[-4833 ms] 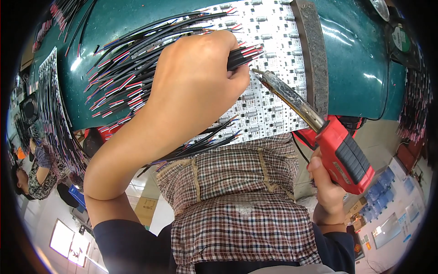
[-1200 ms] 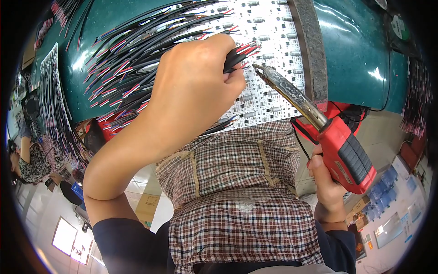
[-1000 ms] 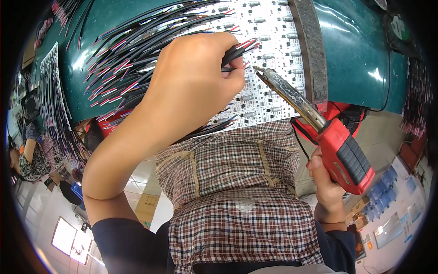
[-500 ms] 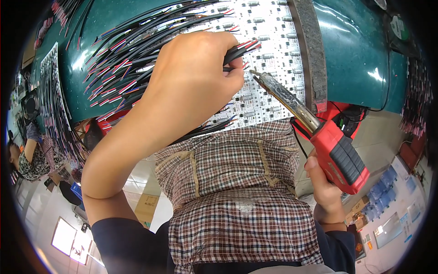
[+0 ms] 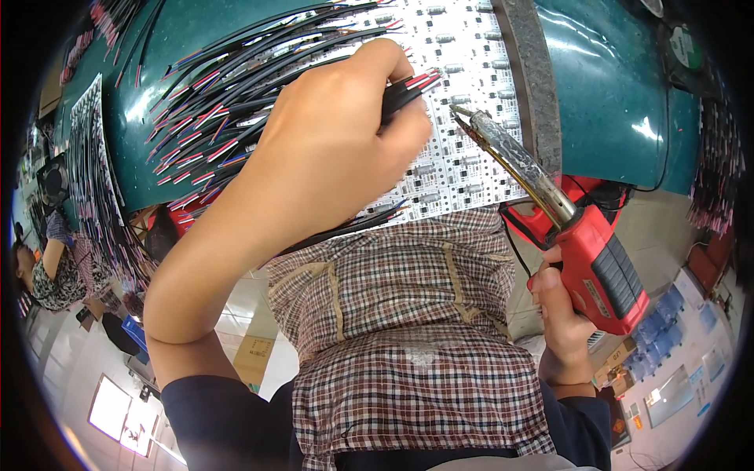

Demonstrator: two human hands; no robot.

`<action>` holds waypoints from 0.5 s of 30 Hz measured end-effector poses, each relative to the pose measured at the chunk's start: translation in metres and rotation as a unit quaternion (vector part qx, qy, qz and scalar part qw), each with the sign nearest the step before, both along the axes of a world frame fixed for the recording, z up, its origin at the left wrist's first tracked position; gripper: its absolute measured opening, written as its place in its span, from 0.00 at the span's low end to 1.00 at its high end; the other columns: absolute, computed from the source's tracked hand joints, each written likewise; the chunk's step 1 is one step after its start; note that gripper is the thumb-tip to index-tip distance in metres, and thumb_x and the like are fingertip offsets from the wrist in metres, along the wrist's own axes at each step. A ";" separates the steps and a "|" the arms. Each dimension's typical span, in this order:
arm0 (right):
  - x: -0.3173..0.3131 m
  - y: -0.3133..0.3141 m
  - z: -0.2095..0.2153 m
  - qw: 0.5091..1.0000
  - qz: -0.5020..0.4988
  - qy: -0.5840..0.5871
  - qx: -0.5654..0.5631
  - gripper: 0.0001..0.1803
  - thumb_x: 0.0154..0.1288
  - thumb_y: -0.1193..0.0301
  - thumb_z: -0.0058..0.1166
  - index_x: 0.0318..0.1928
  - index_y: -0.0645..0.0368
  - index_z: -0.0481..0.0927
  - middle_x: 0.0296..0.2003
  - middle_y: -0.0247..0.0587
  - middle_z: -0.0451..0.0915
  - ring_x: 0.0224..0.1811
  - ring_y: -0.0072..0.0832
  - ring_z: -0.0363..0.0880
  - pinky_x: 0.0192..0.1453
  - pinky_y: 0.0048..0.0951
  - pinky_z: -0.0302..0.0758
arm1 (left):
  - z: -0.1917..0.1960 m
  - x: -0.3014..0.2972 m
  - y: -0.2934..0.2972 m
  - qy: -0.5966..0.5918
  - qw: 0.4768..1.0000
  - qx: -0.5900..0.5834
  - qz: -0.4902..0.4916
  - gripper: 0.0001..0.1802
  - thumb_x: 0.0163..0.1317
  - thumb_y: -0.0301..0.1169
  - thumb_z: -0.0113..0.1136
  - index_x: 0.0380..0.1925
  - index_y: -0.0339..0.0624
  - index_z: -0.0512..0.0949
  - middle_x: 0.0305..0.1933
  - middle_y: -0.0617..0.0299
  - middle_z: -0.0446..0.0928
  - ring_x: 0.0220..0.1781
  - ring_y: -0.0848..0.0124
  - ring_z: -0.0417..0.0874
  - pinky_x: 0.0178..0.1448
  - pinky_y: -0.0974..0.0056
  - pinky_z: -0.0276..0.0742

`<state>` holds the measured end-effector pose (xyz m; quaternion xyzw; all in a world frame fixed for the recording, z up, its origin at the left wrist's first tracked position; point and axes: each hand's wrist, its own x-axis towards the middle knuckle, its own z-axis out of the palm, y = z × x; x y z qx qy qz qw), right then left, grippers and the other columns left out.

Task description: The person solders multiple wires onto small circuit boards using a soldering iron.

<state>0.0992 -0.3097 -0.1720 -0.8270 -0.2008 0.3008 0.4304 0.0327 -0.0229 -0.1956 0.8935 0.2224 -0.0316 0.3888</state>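
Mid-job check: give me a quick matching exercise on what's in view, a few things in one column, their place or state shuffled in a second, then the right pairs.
1 soldering iron
2 wire bundle
3 circuit board
4 left hand

a lies on the green bench
b gripped by the right hand
c pinched in the left hand
d closed over black wires

Pairs: 1-b, 2-c, 3-a, 4-d
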 end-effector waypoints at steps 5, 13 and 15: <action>0.001 -0.002 -0.001 1.000 0.000 0.011 0.010 0.12 0.66 0.75 0.56 0.48 0.66 0.75 0.23 0.33 0.72 0.20 0.17 0.67 0.27 0.21 0.67 | 0.002 -0.001 0.004 0.049 0.993 -0.103 0.042 0.09 0.70 0.30 0.57 0.37 0.33 0.76 0.30 0.62 0.81 0.29 0.78 0.79 0.32 0.71 0.72; -0.002 -0.010 0.001 0.999 -0.045 0.027 -0.002 0.12 0.66 0.75 0.56 0.49 0.64 0.74 0.23 0.35 0.73 0.21 0.17 0.67 0.27 0.21 0.66 | 0.013 -0.013 0.014 -0.172 0.962 0.213 -0.015 0.08 0.69 0.26 0.59 0.44 0.34 0.79 0.32 0.61 0.82 0.32 0.78 0.78 0.39 0.73 0.74; -0.004 -0.015 0.002 0.998 -0.043 0.036 0.006 0.12 0.66 0.75 0.56 0.49 0.65 0.75 0.23 0.35 0.73 0.22 0.18 0.68 0.28 0.21 0.67 | 0.016 -0.020 -0.003 -0.088 0.992 0.072 -0.045 0.07 0.66 0.24 0.61 0.42 0.35 0.80 0.30 0.61 0.81 0.30 0.79 0.78 0.37 0.73 0.73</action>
